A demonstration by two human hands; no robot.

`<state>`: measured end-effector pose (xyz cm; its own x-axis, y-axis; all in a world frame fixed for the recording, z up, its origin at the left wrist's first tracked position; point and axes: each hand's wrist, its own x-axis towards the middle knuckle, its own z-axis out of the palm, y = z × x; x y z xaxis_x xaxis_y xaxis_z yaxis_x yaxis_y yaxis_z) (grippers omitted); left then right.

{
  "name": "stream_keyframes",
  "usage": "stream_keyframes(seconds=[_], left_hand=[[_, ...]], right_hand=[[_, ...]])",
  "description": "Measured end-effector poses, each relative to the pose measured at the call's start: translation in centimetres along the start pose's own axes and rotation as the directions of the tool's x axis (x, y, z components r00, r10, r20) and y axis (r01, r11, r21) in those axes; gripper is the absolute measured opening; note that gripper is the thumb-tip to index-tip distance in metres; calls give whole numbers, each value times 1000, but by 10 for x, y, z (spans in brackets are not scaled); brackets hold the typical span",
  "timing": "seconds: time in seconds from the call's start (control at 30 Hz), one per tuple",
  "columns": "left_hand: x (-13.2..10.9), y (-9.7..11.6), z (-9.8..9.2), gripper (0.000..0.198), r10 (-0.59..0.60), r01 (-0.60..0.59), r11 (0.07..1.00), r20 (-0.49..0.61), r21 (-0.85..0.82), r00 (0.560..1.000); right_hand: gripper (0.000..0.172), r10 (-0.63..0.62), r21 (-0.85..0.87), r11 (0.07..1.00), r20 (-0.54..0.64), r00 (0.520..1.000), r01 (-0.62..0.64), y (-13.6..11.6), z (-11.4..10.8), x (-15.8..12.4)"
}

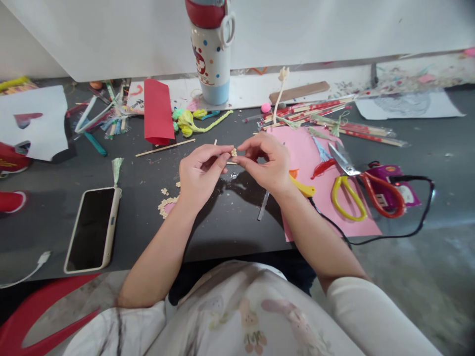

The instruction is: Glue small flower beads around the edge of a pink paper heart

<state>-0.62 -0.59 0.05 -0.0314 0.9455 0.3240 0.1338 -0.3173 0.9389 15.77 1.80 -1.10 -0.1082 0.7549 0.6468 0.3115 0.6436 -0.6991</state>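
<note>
In front of me, above the dark table, both hands meet at a small beige flower-shaped cluster (233, 153). The thumb and fingers of my left hand (200, 174) pinch it from the left. From the other side my right hand (270, 160) pinches it with thumb and forefinger. A thin stick (232, 163) shows just below the fingertips. Beside my left forearm lies a ring of similar beige pieces (162, 207) around something pink, partly hidden by the arm, with a loose beige cluster (164, 191) above it. A yellow corded tool (305, 188) is partly hidden behind my right wrist.
Scissors (351, 170) with yellow and red handles lie on pink paper (297, 222), near a black cord (386, 239). A phone (92, 230) rests at left. Behind stand a bottle (213, 64), red paper (159, 111), yellow-green fuzzy stems (189, 123) and bundled sticks (304, 111).
</note>
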Motion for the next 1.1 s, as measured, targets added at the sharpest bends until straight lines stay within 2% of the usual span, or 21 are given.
stream_keyframes(seconds=[0.27, 0.53, 1.1], left_hand=[[-1, 1, 1, 17, 12, -12, 999, -4, -52, 1000], [-1, -1, 0, 20, -96, 96, 991, -3, -91, 995], [1, -8, -2, 23, -142, 144, 984, 27, -101, 990]], right_hand=[[11, -55, 21, 998, 4, 998, 55, 1, 0, 1], [16, -39, 14, 999, 25, 999, 39, 1, -1, 0], [13, -31, 6, 1000, 59, 998, 31, 2, -1, 0]])
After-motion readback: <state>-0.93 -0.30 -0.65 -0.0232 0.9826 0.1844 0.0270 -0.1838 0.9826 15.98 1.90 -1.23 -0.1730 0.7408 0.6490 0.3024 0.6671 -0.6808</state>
